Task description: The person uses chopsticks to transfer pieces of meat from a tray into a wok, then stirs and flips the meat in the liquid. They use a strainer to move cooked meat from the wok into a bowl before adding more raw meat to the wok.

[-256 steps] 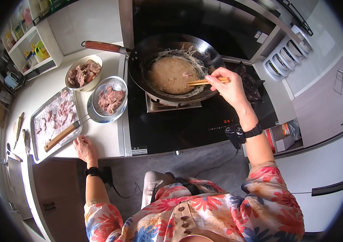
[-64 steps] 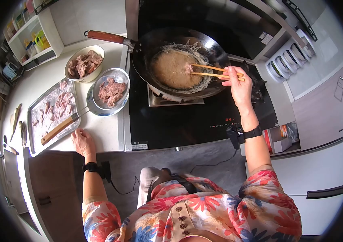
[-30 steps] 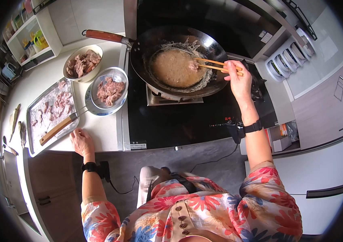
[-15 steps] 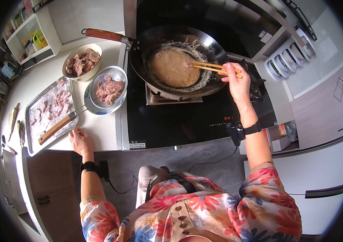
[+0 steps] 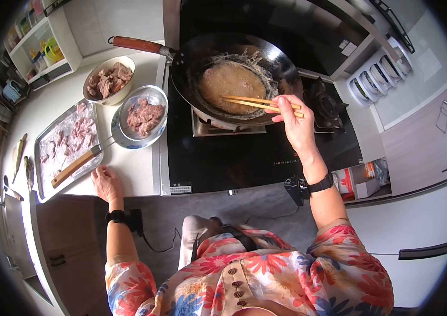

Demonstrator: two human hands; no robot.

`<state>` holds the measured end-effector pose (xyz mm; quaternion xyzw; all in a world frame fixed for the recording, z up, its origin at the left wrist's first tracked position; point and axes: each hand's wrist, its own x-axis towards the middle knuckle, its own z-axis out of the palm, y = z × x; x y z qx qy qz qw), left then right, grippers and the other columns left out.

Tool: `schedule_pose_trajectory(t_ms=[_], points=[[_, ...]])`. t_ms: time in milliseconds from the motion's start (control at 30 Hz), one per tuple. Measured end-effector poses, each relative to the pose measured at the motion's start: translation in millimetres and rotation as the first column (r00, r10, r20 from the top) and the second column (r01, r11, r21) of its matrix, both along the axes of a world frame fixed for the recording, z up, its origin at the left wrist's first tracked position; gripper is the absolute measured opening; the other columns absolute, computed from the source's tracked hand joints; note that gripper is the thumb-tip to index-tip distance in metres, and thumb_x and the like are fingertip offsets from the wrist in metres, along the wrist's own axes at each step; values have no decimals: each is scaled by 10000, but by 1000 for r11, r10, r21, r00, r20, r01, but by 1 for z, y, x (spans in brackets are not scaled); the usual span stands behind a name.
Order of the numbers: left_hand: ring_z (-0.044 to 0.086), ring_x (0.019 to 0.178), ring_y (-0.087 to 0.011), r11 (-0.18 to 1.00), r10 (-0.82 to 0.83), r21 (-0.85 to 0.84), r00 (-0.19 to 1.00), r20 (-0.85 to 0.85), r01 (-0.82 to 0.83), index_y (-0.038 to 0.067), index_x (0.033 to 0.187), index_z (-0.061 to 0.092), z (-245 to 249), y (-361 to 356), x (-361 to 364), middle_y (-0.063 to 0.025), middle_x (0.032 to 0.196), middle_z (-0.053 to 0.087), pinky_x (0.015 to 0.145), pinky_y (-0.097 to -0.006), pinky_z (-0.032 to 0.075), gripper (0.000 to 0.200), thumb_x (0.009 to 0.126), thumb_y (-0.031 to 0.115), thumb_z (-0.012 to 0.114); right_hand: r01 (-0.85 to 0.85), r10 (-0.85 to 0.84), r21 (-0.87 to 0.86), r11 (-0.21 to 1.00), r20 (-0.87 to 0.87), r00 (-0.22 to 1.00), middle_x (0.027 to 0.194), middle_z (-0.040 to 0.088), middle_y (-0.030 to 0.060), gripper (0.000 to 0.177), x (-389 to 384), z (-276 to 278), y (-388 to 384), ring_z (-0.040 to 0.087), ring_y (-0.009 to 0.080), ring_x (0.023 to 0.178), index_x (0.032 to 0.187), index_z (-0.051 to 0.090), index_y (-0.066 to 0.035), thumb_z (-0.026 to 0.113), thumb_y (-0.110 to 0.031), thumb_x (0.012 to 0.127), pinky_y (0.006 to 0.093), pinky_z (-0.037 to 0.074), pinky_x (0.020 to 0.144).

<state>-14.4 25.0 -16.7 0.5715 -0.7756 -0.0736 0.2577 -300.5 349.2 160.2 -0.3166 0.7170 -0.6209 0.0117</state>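
Observation:
My right hand is closed on a pair of wooden chopsticks, whose tips reach into the brownish bubbling liquid in a black wok. No piece of food shows clearly between the tips. My left hand rests at the counter's front edge, holding nothing, fingers loosely bent. Beside it lies a white tray with scattered raw meat pieces. A wood-handled mesh strainer with meat sits over a blue-patterned bowl.
Behind the strainer stands a cream bowl of browned meat. The wok's wooden handle points left over the counter. A second burner lies right of the wok on the black cooktop. A white rack stands at the right.
My right hand has moved slightly left and down. The chopstick tips shifted left and nearer me in the liquid, and the small piece near them no longer shows there. My left hand stays put.

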Motion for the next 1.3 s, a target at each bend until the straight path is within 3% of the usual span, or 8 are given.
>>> schedule_pose_trajectory(t_ms=[233, 333, 433, 633, 833, 900, 1033, 1300], points=[[522, 879, -297, 1000, 8, -16, 1000, -6, -8, 113, 870, 558, 1, 2, -2, -97, 914, 522, 719, -413, 433, 108, 809, 173, 491, 22, -19, 57, 998, -56, 998, 803, 638, 64, 235, -13, 25, -10, 642, 138, 717, 916, 602, 6, 527, -215, 895, 209, 484, 580], [523, 886, -297, 1000, 9, -30, 1000, -2, -9, 117, 872, 558, -1, 2, -2, -96, 920, 525, 719, -414, 435, 106, 809, 169, 490, -35, 48, 96, 995, -130, 990, 817, 648, 72, 209, -33, 46, -39, 641, 129, 699, 920, 620, -6, 556, -200, 874, 216, 493, 570], [523, 894, -301, 1000, 7, 28, 1000, 0, -7, 116, 873, 559, 2, 1, -2, -99, 932, 528, 724, -416, 435, 111, 809, 170, 486, -99, 114, 118, 988, -131, 985, 793, 644, 66, 222, -59, 49, -74, 634, 115, 669, 909, 622, -17, 547, -224, 878, 211, 485, 548], [519, 906, -305, 1000, 7, -3, 1000, -21, -7, 111, 871, 560, 0, 1, -1, -102, 938, 528, 733, -416, 433, 121, 804, 171, 478, -66, 85, 225, 972, -79, 993, 770, 640, 56, 232, -72, 36, -95, 630, 113, 647, 885, 617, -18, 537, -236, 880, 215, 482, 530], [520, 905, -305, 1000, 3, -2, 1000, -16, -3, 110, 877, 562, -1, 1, -1, -103, 945, 529, 735, -416, 432, 123, 800, 163, 481, -12, 29, 256, 967, -63, 998, 821, 651, 65, 222, -69, 43, -72, 645, 124, 725, 913, 620, -13, 539, -217, 880, 215, 495, 568], [521, 903, -305, 1000, -2, -3, 1000, -17, 2, 111, 877, 562, 1, 1, -1, -104, 945, 529, 735, -416, 432, 123, 800, 163, 483, -72, 79, 125, 990, -53, 995, 836, 649, 70, 231, -56, 50, -61, 645, 131, 729, 922, 617, -9, 540, -223, 882, 215, 496, 580], [522, 901, -305, 1000, 6, 16, 1000, -13, -6, 110, 876, 563, 3, 3, -2, -105, 943, 530, 734, -415, 432, 121, 801, 167, 488, -56, 74, 160, 986, -111, 991, 841, 639, 63, 212, -9, 61, -23, 637, 131, 730, 938, 613, -8, 536, -199, 889, 211, 486, 590], [524, 898, -305, 1000, -7, -10, 1000, -4, 7, 110, 874, 560, -1, 0, -1, -105, 938, 528, 730, -411, 434, 118, 799, 166, 489, 152, -144, 111, 982, -76, 987, 855, 639, 65, 207, 44, 24, 40, 634, 133, 774, 931, 608, 8, 528, -181, 897, 221, 496, 624]])
